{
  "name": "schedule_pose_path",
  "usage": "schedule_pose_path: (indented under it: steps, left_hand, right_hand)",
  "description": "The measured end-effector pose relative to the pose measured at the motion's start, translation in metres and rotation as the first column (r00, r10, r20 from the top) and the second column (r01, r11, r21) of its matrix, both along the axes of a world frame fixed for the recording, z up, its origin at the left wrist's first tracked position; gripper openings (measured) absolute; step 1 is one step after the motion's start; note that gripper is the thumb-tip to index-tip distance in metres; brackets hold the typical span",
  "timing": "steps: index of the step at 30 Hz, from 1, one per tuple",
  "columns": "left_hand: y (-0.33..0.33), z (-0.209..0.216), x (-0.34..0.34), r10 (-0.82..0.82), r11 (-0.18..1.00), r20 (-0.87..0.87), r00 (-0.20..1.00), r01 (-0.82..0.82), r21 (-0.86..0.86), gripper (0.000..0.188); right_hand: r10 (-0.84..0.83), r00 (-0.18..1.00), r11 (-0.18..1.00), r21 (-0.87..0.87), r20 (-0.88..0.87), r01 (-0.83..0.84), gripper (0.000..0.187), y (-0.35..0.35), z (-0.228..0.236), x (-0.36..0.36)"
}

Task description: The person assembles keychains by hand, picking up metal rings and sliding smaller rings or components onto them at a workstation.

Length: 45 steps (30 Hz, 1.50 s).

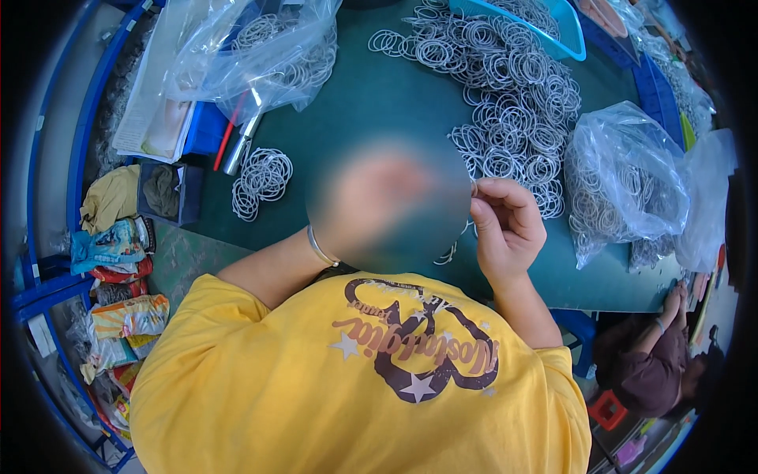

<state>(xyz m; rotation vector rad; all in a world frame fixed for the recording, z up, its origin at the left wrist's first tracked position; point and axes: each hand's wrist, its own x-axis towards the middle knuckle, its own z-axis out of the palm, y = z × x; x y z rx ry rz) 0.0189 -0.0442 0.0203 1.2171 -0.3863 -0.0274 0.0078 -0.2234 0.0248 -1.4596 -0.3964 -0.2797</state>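
My right hand (pixel 509 229) is raised over the green table, thumb and forefinger pinched together. What sits between those fingertips runs into a blurred patch, and I cannot make it out. My left hand (pixel 371 193) is inside that patch, so its fingers do not show clearly; a silver bangle circles its wrist. Just left of the right thumb, a thin grey strand (pixel 450 254) shows below the blur. Beyond the right hand spreads a large heap of thin grey rings (pixel 513 95). A smaller bunch of rings (pixel 263 178) lies to the left of my left hand.
A light-blue tray (pixel 580 39) stands at the far right. Clear bags of rings flank the work area, one at the right (pixel 624 174) and another at the far left (pixel 276 63). A red pen (pixel 227 138) lies beside a metal tool (pixel 243 142). Another person (pixel 647 355) sits at the right.
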Motion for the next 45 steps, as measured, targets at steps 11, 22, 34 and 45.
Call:
schedule_pose_path:
  steps: [11, 22, 34, 45]
  left_hand:
    - [0.006, 0.004, 0.003, -0.024, 0.999, -0.210, 0.977, 0.032, 0.034, 0.028]
    - [0.008, 0.002, 0.004, -0.090, 0.994, -0.324, 0.942, 0.105, 0.029, 0.021]
    - [0.003, 0.019, 0.000, -0.006, 0.933, -0.004, 1.000, 0.007, 0.361, 0.008]
    - [0.143, 0.057, 0.106, 0.341, -0.126, 0.819, 0.462, -0.841, 0.527, 0.013]
  right_hand:
    - [-0.008, 1.000, 0.973, -0.229, 0.017, 0.012, 0.034, -0.004, 0.007, 0.000]
    - [0.022, 0.966, 0.998, -0.052, -0.256, -0.036, 0.028, -0.009, -0.010, -0.004]
    - [0.174, 0.862, 0.983, 0.139, -0.477, -0.121, 0.016, -0.006, -0.012, -0.012]
    - [0.128, 0.953, 0.741, -0.613, -0.274, -0.276, 0.026, -0.011, 0.006, -0.010]
